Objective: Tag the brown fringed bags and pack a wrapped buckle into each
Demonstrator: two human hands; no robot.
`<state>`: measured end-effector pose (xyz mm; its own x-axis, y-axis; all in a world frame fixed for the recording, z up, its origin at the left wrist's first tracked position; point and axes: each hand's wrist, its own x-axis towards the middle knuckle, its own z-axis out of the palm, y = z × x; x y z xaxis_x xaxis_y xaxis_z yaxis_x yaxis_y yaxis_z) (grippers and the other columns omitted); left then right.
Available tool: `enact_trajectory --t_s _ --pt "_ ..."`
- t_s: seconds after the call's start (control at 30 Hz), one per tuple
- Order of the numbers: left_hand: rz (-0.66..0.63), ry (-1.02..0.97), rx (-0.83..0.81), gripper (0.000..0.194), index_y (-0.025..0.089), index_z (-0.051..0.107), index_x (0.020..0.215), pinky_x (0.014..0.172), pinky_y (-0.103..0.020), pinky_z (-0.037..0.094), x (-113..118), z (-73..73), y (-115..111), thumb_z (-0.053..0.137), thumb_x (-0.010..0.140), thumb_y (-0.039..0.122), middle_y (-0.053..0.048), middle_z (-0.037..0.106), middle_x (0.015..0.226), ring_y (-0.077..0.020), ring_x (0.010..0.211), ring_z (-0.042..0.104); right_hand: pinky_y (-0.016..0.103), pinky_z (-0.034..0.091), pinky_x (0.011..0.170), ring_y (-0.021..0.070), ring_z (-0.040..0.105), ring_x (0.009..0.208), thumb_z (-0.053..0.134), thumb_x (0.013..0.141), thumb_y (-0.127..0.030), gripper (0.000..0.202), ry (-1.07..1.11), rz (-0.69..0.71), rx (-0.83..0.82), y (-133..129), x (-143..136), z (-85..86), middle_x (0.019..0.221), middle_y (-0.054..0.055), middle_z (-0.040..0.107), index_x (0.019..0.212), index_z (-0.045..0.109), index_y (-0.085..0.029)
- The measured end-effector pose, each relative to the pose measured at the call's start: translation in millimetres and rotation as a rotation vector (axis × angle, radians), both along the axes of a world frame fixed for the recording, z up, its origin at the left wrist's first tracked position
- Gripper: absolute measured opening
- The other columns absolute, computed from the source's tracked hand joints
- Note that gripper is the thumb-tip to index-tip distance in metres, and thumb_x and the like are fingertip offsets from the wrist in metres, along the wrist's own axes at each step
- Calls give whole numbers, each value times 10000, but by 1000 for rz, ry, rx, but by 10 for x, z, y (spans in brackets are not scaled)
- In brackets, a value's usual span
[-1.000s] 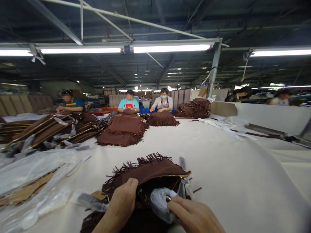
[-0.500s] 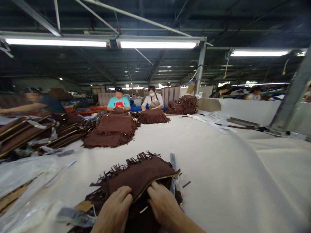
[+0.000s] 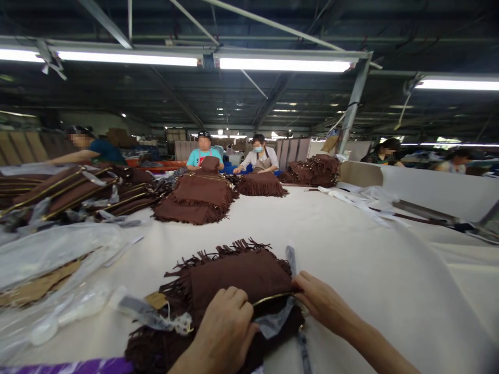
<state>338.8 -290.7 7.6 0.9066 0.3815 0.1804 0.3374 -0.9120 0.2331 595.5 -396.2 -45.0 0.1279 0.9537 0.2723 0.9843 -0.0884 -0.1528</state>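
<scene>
A dark brown fringed bag [image 3: 241,272] lies on the white-covered table in front of me, its fringe spread toward the far left. My left hand [image 3: 228,324] is closed on the near edge of the bag beside the gold zipper [image 3: 273,298]; its fingertips are partly hidden. At the zipper's right end, my right hand [image 3: 317,296] pinches the corner of the bag. Grey translucent plastic [image 3: 276,319] shows in the opening under the zipper. To the left of my left hand lie a wrapped strap [image 3: 142,311] and a small brown tag [image 3: 156,299].
Stacked fringed bags [image 3: 195,197] stand farther back, with a heap of zipped bags [image 3: 70,192] at left. Clear plastic bags [image 3: 58,259] lie at near left, above a purple item [image 3: 78,366]. Two people [image 3: 257,156] work across the table. White strips [image 3: 354,200] lie at back right.
My right hand has moved right to the zipper's end, and my left hand has shifted right along the edge. The bag's opening has narrowed, with grey plastic now showing. The view has turned left.
</scene>
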Motion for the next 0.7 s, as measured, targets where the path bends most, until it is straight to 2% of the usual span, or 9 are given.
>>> enact_trajectory --t_s 0.07,0.17,0.23,0.33,0.4,0.53,0.63,0.7 --pt "-29 -5 -10 168 175 609 921 844 -435 433 193 -43 -152 534 885 322 -92 619 1023 -265 957 531 320 501 676 216 630 782 402 853 -114 153 41 6 10 25 17 -46 873 61 638 914 506 -209" --pt "-15 11 -31 332 130 596 1005 860 -459 412 518 -201 -325 606 825 409 -152 618 1036 -306 976 532 345 495 610 256 665 716 376 862 -167 149 24 18 -3 35 94 -70 799 71 679 947 491 -209" --pt "38 32 -39 361 98 588 1050 847 -458 409 704 -291 -365 621 815 372 -189 622 1033 -322 974 544 338 481 556 259 671 658 369 894 -233 139 32 59 -7 28 128 -10 760 62 691 956 493 -223" --pt "98 -24 -50 220 109 580 1051 785 -420 422 823 -297 -354 473 895 222 -178 645 989 -294 925 584 295 468 530 205 635 574 387 923 -318 112 131 139 42 -16 75 176 679 4 656 915 483 -261" --pt "109 -38 -58 214 124 579 1028 731 -392 430 785 -216 -348 408 904 157 -160 663 961 -278 886 613 279 453 512 183 598 527 405 913 -333 112 172 162 51 -63 -12 308 628 -22 621 853 477 -273" --pt "92 113 -72 175 127 615 967 653 -354 437 526 3 -346 476 862 143 -145 695 888 -282 816 654 282 434 502 190 605 540 440 876 -329 105 154 144 -3 -138 -114 468 631 -31 624 795 486 -281" --pt "158 180 0 183 129 639 936 690 -353 453 180 92 -274 491 836 89 -126 704 846 -274 813 664 283 439 476 201 607 513 428 887 -313 141 135 130 -7 -193 26 455 578 -27 603 757 473 -284" --pt "245 181 68 215 132 648 921 707 -349 458 -125 100 -176 464 839 58 -118 703 836 -265 813 664 281 441 425 202 590 449 390 900 -290 176 106 127 69 -243 209 384 529 -28 578 739 463 -292"
